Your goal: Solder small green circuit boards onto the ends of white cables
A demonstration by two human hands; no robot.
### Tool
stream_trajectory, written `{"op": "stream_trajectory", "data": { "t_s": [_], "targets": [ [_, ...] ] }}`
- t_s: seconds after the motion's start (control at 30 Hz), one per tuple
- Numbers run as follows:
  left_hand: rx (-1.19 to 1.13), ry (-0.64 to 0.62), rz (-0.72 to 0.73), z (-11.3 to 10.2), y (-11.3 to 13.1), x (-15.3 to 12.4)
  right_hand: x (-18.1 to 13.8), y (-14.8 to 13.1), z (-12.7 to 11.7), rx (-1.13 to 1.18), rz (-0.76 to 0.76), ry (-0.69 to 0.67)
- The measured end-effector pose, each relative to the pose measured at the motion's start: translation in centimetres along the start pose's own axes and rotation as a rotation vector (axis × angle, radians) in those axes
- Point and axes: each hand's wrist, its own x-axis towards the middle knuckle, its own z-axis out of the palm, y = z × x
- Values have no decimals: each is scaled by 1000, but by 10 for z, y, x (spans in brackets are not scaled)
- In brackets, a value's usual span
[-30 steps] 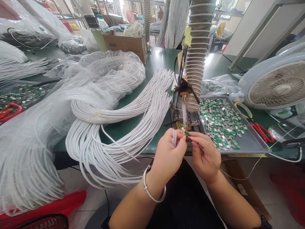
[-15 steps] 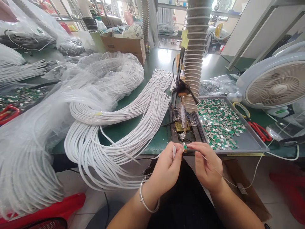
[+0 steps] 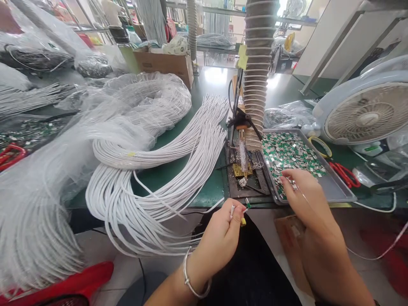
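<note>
My left hand (image 3: 221,231), wearing a silver bangle, is closed on a white cable (image 3: 232,210) in front of the table edge. A small green circuit board (image 3: 248,204) sticks out at its fingertips, and a yellow bit (image 3: 243,222) shows below them. Over the near side of a grey tray (image 3: 339,195) reaches my right hand (image 3: 307,199), its thumb and forefinger down at the small green and silver boards (image 3: 293,148). A thin solder wire (image 3: 304,196) runs through this hand and trails off to the right. Whether a board is pinched there is too small to tell.
A soldering iron (image 3: 244,148) is clamped tip-down on a stand, beside a ribbed extraction hose (image 3: 259,76). Bundled white cables (image 3: 159,191) and plastic-wrapped coils (image 3: 153,102) cover the left. A fan (image 3: 366,114), a tape roll (image 3: 320,147) and red-handled scissors (image 3: 344,174) are at right.
My right hand has moved right, away from my left hand, to the boards in the tray, with the solder wire along. My left hand has dropped slightly with the cable.
</note>
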Motion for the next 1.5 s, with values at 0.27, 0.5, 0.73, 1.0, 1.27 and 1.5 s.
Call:
{"op": "stream_trajectory", "data": {
  "t_s": [0.27,0.5,0.73,1.0,1.27,1.5],
  "targets": [
    [-469,-45,-112,4,-8,12,11,9,1,-185,3,-199],
    [-543,-27,-111,10,-5,14,7,1,-1,-1,-30,8],
    [-659,99,-161,18,4,19,-6,-34,-5,313,-43,109],
    [-595,114,-138,23,-2,23,-23,-62,7,685,130,-22],
    [-655,157,-75,24,7,25,-25,-71,16,743,176,-14],
    [-687,155,-34,23,13,23,-23,-73,17,761,192,2]
  ]
}}
